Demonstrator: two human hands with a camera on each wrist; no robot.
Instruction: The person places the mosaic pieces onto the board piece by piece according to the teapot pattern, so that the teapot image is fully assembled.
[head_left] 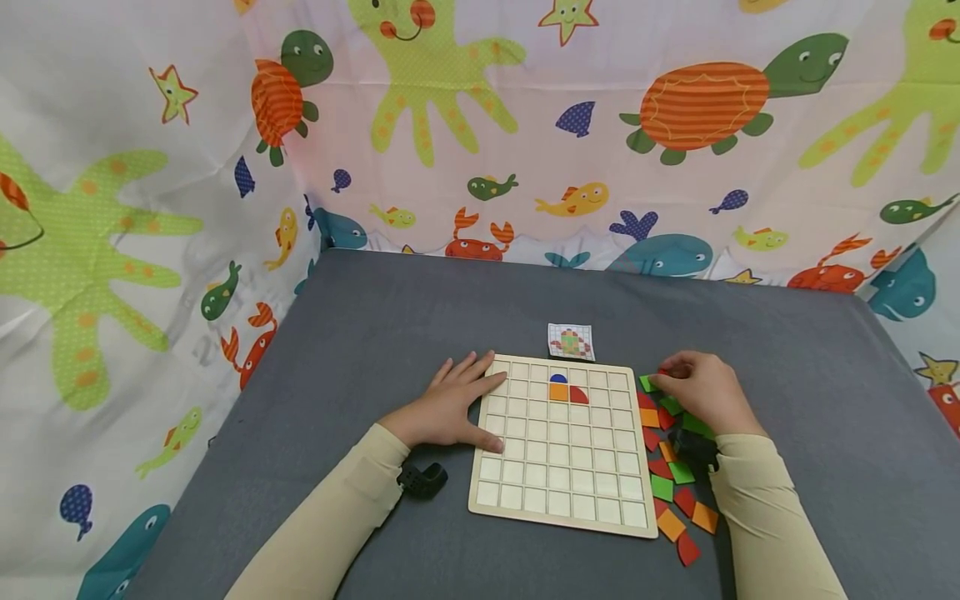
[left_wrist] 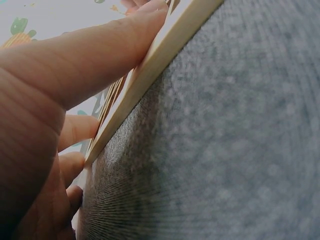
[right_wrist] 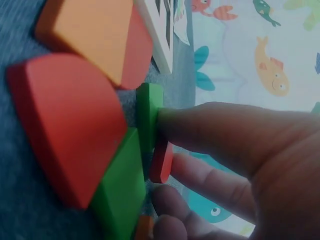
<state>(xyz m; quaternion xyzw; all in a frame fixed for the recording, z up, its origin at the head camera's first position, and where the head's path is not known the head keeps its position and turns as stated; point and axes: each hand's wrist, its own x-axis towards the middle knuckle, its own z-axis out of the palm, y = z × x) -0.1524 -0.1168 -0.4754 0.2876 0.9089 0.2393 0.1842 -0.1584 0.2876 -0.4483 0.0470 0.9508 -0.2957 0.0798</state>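
A wooden grid board (head_left: 525, 500) lies on the grey table. My left hand (head_left: 448, 410) rests on its left edge, fingers spread and thumb over the rim; the left wrist view shows the thumb (left_wrist: 100, 55) along the board's side. On the board sit a blue half-round piece (head_left: 558, 379), an orange square (head_left: 558, 392) and a red quarter-round piece (head_left: 578, 395). Right of the board, my right hand (head_left: 705, 390) pinches a red piece (right_wrist: 161, 162) between thumb and finger, beside a green piece (right_wrist: 149, 112). Part of the red piece is hidden by the fingers.
Loose red, orange and green pieces (head_left: 662, 488) lie along the board's right edge, some overlapping. A small picture card (head_left: 571, 342) stands behind the board. Printed sea-animal curtains (head_left: 450, 200) enclose the table's back and sides.
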